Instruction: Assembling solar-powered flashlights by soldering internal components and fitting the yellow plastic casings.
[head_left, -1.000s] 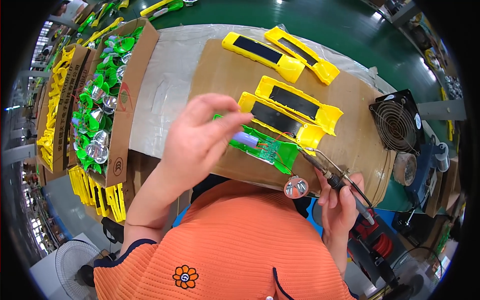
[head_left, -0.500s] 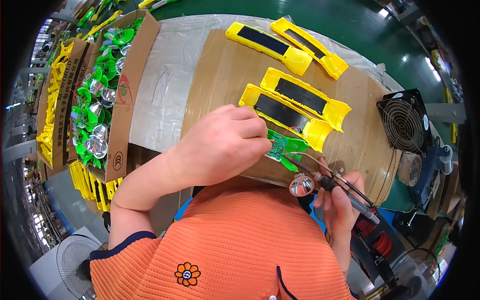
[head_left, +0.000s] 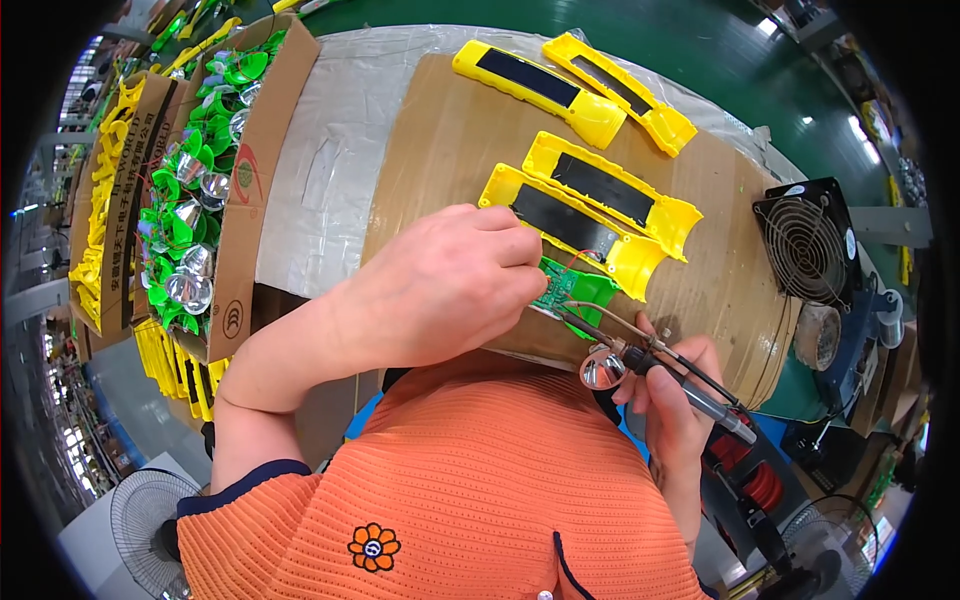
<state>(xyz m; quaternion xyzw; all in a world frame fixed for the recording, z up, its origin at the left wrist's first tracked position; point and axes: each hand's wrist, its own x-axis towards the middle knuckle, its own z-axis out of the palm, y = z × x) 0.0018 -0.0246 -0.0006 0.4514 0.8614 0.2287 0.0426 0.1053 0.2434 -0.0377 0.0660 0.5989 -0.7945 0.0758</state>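
My left hand (head_left: 455, 285) is closed at the left end of a green circuit board (head_left: 557, 284); its fingertips are hidden, so what they pinch cannot be made out. The board sits against a bright green plastic holder (head_left: 598, 291), and a thin red wire runs from it toward the nearest yellow flashlight shell (head_left: 632, 262). My right hand (head_left: 675, 400) grips a soldering iron (head_left: 638, 361) with a thin tube alongside, its tip slanting up left to the board's lower edge. A round silver reflector (head_left: 601, 369) hangs just below the iron.
Yellow shells with dark panels (head_left: 527, 77) lie farther back on the cardboard (head_left: 420, 150). On the left stands a carton (head_left: 262, 190) of green parts with reflectors, beside a box of yellow parts (head_left: 100, 230). A black fan (head_left: 808, 243) stands at the right.
My left hand has shifted slightly to the right. The soldering iron and my right hand have moved a little to the left, bringing the tip closer to the board.
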